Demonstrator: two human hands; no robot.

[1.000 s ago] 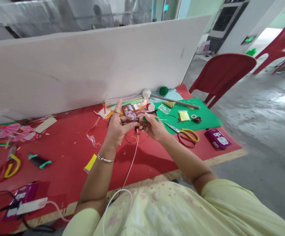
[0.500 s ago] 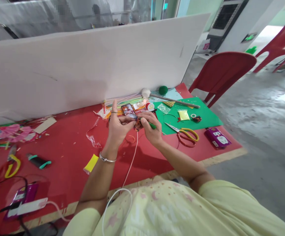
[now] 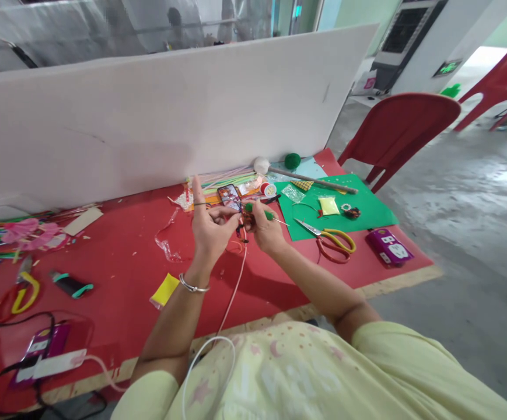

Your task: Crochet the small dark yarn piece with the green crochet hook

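Note:
My left hand [image 3: 209,227] is above the red table, thumb and fingers pinched on a small dark-and-orange piece [image 3: 247,219], while its index finger points up with a thin strand across it. My right hand [image 3: 265,232] meets it from the right, closed around a green-handled tool [image 3: 269,216] with a thin metal shaft pointing right. Fingers partly hide the piece, so its exact kind is unclear. Just behind the hands lies a phone [image 3: 229,197] with its screen lit. A white-and-red spool [image 3: 268,189] stands close by.
Scissors [image 3: 329,240] lie on the green sheet [image 3: 367,201], near a yellow packet [image 3: 329,205] and a purple box [image 3: 388,247]. At left are more scissors [image 3: 24,286], a black-and-teal cutter [image 3: 72,286] and pink craft pieces [image 3: 32,233]. A white board [image 3: 157,122] rises behind the table.
My right hand has shifted slightly left and turned, and more of the green handle shows above it. My left hand stays pinched, its raised finger leaning a little left. The camera view has shifted slightly.

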